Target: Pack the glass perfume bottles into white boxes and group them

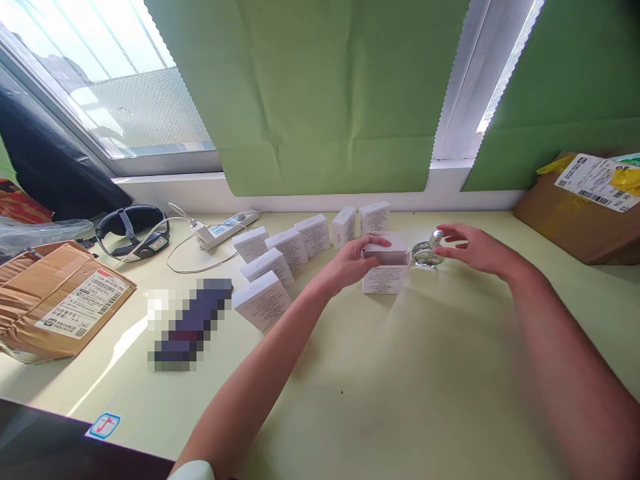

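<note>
My left hand is closed around the upper left side of a small white carton. The carton stands upright with its lid flap raised and its top open; fine print covers its front. Right beside it is a clear glass bottle with a rounded silver cap, resembling a perfume bottle, low at the table surface. The thumb and fingers of my right hand pinch the cap from the right. How deep the carton is filled cannot be seen.
Several white cartons, including one carton, stand in an arc on the table. Further left are a pixelated dark object, a power strip with a cable, a black headset and a cardboard parcel. Another cardboard box sits far right.
</note>
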A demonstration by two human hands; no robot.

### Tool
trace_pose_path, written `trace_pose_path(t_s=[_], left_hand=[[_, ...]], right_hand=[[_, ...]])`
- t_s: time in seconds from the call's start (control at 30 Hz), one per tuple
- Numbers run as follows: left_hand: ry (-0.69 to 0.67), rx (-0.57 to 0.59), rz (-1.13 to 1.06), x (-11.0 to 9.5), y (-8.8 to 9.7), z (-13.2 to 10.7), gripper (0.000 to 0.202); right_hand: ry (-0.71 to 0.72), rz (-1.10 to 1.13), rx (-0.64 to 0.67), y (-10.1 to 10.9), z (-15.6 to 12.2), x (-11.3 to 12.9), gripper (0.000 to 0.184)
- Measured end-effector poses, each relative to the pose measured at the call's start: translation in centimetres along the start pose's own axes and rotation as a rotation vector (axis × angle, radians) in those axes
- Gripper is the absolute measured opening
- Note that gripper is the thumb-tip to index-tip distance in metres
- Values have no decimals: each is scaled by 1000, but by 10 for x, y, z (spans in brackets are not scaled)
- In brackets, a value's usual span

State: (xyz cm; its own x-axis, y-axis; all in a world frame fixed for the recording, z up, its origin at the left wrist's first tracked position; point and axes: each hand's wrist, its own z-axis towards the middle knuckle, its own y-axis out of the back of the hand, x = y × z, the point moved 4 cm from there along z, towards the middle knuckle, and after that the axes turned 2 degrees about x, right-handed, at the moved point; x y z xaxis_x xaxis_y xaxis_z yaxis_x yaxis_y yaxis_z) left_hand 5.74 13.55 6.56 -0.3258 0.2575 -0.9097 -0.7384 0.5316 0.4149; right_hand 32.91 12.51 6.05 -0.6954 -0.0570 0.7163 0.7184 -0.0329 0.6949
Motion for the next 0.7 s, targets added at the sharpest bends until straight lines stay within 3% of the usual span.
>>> trace_pose_path(t_s=[0.13,0.3,0.47,0.57,0.7], left_hand=[[-16,-30,25,-4,-1,0,33],[-61,-36,47,-11,-1,-1,30],[-88,-67,81,-8,0,1,32],[-107,-85,115,-7,-2,2,31],[-137,-123,142,-9,-5,1,30]], right_hand=[[-56,-54,83,-18,13,-30,42],[-83,-109,39,-18,16,-31,43],[-62,-85,29,9,-5,8,46],[6,47,-105,26,-22,47,40],[212,265,-129,21,-35,89,38]])
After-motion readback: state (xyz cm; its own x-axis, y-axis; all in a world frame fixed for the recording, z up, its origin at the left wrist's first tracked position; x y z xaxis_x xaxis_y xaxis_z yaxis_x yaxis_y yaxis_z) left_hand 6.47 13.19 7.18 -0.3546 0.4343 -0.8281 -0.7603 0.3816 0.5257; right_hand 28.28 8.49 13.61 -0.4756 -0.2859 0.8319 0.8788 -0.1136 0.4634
